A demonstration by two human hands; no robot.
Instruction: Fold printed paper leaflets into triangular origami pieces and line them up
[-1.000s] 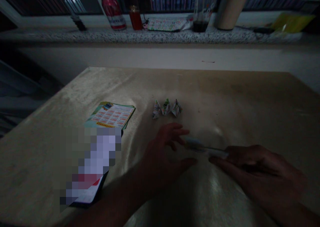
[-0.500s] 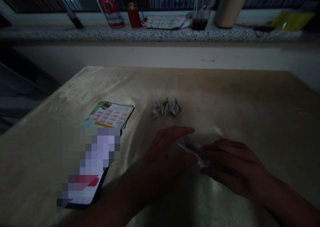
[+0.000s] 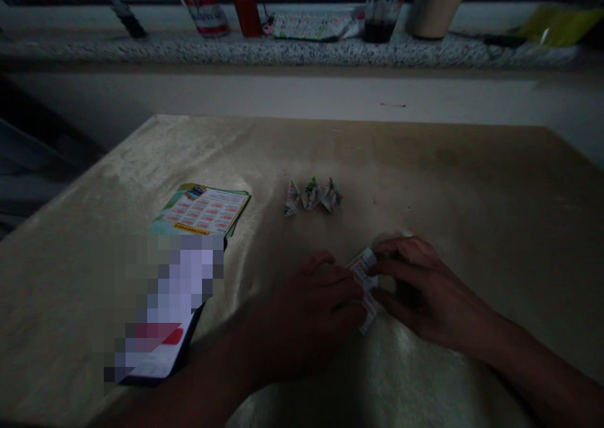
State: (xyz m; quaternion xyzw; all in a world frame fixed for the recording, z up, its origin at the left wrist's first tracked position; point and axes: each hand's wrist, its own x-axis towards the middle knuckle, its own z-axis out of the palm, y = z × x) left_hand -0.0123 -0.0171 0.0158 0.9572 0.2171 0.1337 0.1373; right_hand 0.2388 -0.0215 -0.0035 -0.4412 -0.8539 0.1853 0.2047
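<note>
A folded piece of printed paper point(image 3: 368, 318) lies on the table between my two hands, with white, blue and orange print showing. My left hand point(image 3: 316, 315) covers its left side, the bent fingers pressed on it. On the opposite side, my right hand point(image 3: 425, 283) is curled, with the fingertips and thumb on the paper's right edge. Beyond the hands stand three small folded paper shapes in a row: the left one point(image 3: 292, 200), the middle one point(image 3: 311, 195) and the right one point(image 3: 332, 198). The hands hide part of the paper's fold.
Left of my hands lies a phone point(image 3: 160, 359), partly blurred out, below a stack of printed cards point(image 3: 202, 211). The cloth-covered table point(image 3: 425, 163) ends at a wall. On the stone sill point(image 3: 292, 53) stand a red can point(image 3: 202, 6), a red jar point(image 3: 248, 16), a cup of dark liquid point(image 3: 380, 28) and a tan cylinder point(image 3: 438, 6).
The paper has turned from edge-on to flat on the table. My left hand's spread fingers have come down onto it; my right hand has shifted up slightly to its edge.
</note>
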